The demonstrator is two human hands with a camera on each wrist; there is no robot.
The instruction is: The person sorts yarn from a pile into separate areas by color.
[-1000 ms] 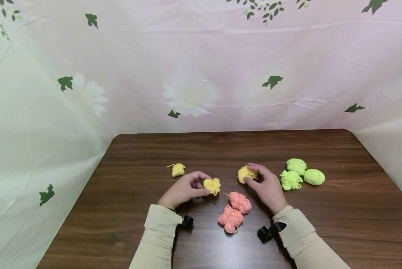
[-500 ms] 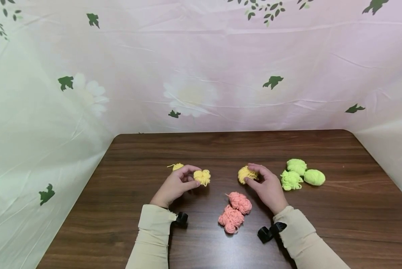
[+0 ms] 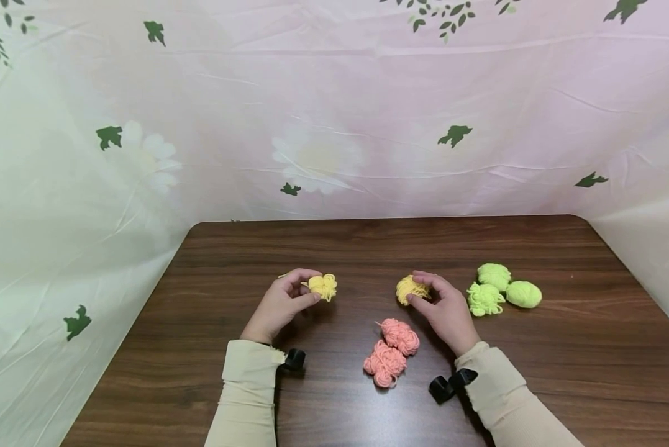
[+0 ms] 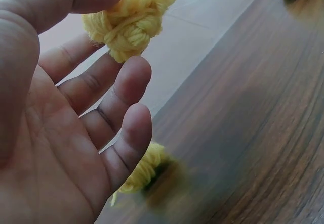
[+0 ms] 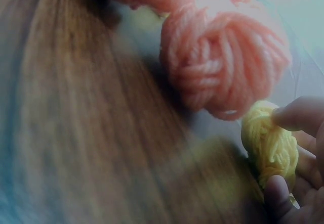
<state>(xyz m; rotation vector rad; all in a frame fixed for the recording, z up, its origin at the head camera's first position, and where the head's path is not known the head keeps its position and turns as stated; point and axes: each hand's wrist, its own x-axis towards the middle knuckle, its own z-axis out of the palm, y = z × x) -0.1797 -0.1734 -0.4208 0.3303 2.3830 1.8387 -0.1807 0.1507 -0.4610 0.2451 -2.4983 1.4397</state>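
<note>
My left hand pinches a small yellow yarn ball between thumb and fingers, above the table at left of centre. In the left wrist view this yarn ball sits at the fingertips, with the other fingers loosely bent below. A second yellow yarn ball lies on the table behind that hand; the head view has it nearly all hidden. My right hand grips a third yellow yarn ball, thumb at its near side and fingers over the far side. The right wrist view also catches this yarn ball between thumb and fingers.
Two pink yarn balls touch each other on the dark wooden table, between the forearms. Three green yarn balls are clustered right of my right hand. A floral cloth hangs behind the table and along its sides.
My left hand has moved left and slightly away from me with its yellow yarn ball, now covering most of the yellow yarn ball lying there. The right hand has stayed in place.
</note>
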